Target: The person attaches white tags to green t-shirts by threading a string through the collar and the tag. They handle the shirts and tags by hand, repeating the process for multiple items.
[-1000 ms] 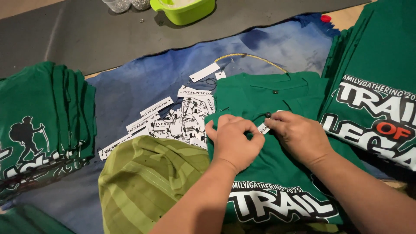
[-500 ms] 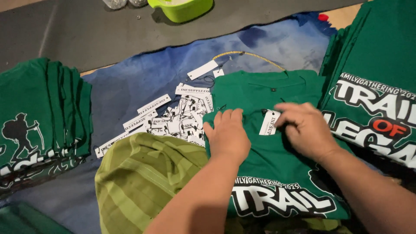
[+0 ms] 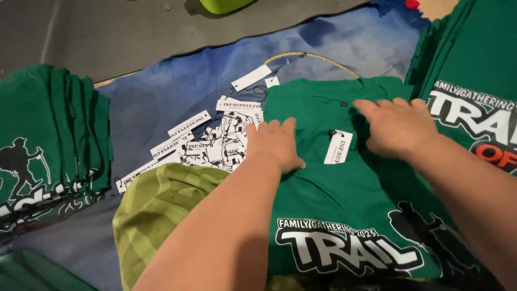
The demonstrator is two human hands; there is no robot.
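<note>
shirt: green t-shirt (image 3: 344, 205) lies flat right in front of the person, collar end away from them, white print at the near end, so its long axis runs near to far
tag: small white hang tag (image 3: 338, 147) sits on the upper chest of the shirt, long side running roughly near-far, tilted a bit
which way it lies: tag is between the two hands, just right of the left hand (image 3: 274, 145) and just left of the right hand (image 3: 401, 126)
nearer hand: honestly about even, maybe the right by a hair, hard to call
left grip: palm down, fingers spread flat on the shirt's left edge, closed on nothing
right grip: also flat and open, pressing the fabric near the collar, holding nothing
stuff around: pile of loose white tags (image 3: 215, 140) on the blue cloth (image 3: 161, 102) left of the shirt, yellow-green striped fabric (image 3: 156, 210) at the near left, stack of green shirts (image 3: 48, 134) far left, more green shirts (image 3: 474, 81) on the right
hard to see: can't tell if the tag is attached to the shirt or loose, the string at its top is tiny; the forearms cover part of the shirt, and its near edge is cut off by the frame
</note>
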